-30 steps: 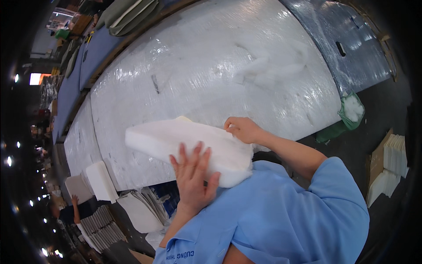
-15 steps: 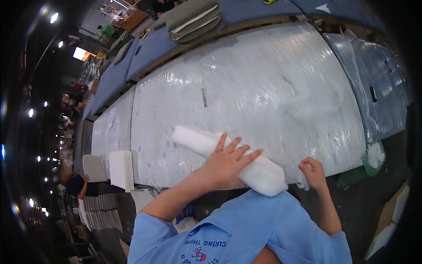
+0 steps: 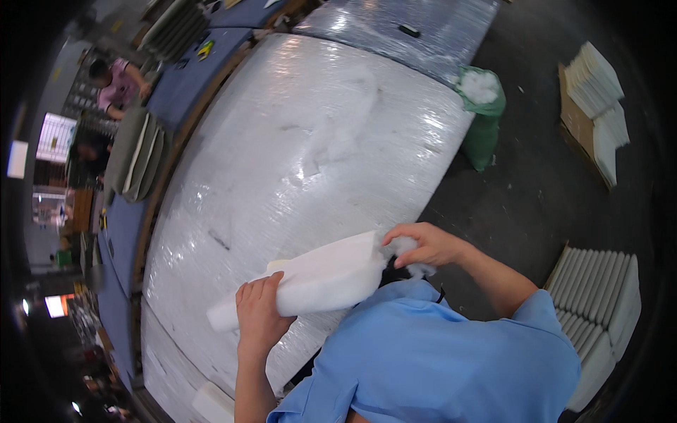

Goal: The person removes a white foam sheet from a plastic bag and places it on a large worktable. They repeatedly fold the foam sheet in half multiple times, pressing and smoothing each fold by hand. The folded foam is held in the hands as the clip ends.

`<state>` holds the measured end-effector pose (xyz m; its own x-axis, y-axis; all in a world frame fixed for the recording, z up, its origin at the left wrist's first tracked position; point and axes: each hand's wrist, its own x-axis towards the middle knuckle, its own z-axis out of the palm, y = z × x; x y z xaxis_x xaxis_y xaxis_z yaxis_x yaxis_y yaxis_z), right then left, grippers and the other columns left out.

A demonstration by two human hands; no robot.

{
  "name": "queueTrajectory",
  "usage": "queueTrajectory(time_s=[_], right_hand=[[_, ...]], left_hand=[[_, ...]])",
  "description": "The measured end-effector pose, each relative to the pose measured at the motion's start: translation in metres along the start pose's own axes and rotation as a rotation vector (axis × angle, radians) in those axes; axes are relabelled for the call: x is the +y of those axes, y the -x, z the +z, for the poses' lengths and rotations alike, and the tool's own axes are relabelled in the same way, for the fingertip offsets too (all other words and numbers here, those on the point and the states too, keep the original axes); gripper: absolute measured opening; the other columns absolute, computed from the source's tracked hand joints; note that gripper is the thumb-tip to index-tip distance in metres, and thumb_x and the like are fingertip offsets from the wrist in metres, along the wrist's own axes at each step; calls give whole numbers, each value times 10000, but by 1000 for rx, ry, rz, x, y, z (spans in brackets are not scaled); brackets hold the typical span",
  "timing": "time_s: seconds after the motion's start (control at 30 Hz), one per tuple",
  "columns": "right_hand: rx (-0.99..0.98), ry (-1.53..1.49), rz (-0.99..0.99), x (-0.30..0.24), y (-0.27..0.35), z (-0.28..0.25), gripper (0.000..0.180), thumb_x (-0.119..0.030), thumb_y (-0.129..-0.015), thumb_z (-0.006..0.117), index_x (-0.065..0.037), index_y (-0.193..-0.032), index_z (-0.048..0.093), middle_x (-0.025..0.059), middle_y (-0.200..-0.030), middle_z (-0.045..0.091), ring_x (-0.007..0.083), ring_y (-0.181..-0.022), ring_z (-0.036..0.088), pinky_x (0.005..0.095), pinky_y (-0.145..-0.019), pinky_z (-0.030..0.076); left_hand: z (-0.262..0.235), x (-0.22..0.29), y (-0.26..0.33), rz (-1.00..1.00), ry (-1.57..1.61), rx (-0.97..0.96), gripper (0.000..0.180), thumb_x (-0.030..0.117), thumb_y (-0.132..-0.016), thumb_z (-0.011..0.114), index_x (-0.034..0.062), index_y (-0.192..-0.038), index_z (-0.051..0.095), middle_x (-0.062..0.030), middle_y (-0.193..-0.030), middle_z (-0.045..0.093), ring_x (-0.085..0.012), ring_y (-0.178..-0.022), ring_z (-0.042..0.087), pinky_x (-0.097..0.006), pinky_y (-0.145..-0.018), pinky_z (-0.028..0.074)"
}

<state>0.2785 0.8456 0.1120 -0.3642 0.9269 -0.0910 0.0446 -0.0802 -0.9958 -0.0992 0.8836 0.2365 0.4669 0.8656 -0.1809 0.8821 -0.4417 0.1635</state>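
Note:
A long white foam cushion [image 3: 330,275], wrapped in soft white wadding, lies slantwise just before my body at the table's near edge. My left hand [image 3: 261,307] grips it near its left end, the fingers over the top. Beside the right end, my right hand [image 3: 423,244] curls its thumb and fingers around a loose tuft of white fibre stuffing [image 3: 405,247]. More of this fluff hangs below the fingers. A strip of yellowish foam [image 3: 281,265] shows along the cushion's far side.
The plastic-wrapped table [image 3: 282,169] reaches away from me. At its far right corner stands a green sack [image 3: 484,127] of white stuffing. Stacked white cushions [image 3: 592,303] are on the right. Folded grey-green pads [image 3: 137,155] and a person in pink [image 3: 120,88] are far left.
The view has swung to the right. My left hand has shifted from the cushion's middle towards its left end. My right hand has come to its right end with the fluff.

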Motion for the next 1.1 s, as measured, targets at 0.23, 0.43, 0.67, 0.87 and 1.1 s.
queueTrajectory(time_s=[0.23, 0.43, 0.67, 0.87, 1.1], right_hand=[[-64, -2, -79, 26, -25, 29, 221, -240, -945, 759, -59, -1057, 701, 59, -943, 729, 166, -906, 669, 324, -826, 508], [20, 49, -26, 14, -53, 20, 203, -238, -940, 754, -74, -1046, 699, 70, -914, 728, 189, -846, 675, 333, -791, 517], [270, -3, -56, 70, -48, -38, 275, -188, -923, 734, -119, -1189, 721, 107, -1065, 756, 216, -954, 708, 341, -890, 540], [-45, -141, -8, 57, -53, -21, 450, -266, -873, 774, -196, -1302, 660, 129, -1062, 751, 328, -1013, 709, 407, -911, 537], [-161, -106, -30, 72, -78, -12, 221, -268, -888, 786, -101, -1008, 704, 73, -880, 729, 245, -849, 678, 376, -775, 509]], left_hand=[[-21, 30, -11, 135, -62, -166, 905, 371, -686, 933, 64, -1438, 534, -168, -1389, 604, -394, -1297, 547, -522, -1137, 363], [-7, 119, -77, 316, 75, -46, 787, 464, -810, 832, 30, -1410, 565, -166, -1301, 649, -377, -1203, 599, -478, -1045, 423], [0, 133, -135, 199, -117, -164, 501, 353, -842, 804, 75, -1249, 714, -120, -1059, 695, -319, -966, 664, -437, -865, 510], [0, 142, -158, 134, -79, -250, 335, 288, -836, 803, 132, -1132, 784, -85, -1001, 695, -299, -946, 667, -428, -859, 531], [4, 143, -157, 78, -66, -282, 131, 218, -896, 738, 101, -947, 769, -75, -881, 681, -296, -843, 665, -423, -736, 525]])
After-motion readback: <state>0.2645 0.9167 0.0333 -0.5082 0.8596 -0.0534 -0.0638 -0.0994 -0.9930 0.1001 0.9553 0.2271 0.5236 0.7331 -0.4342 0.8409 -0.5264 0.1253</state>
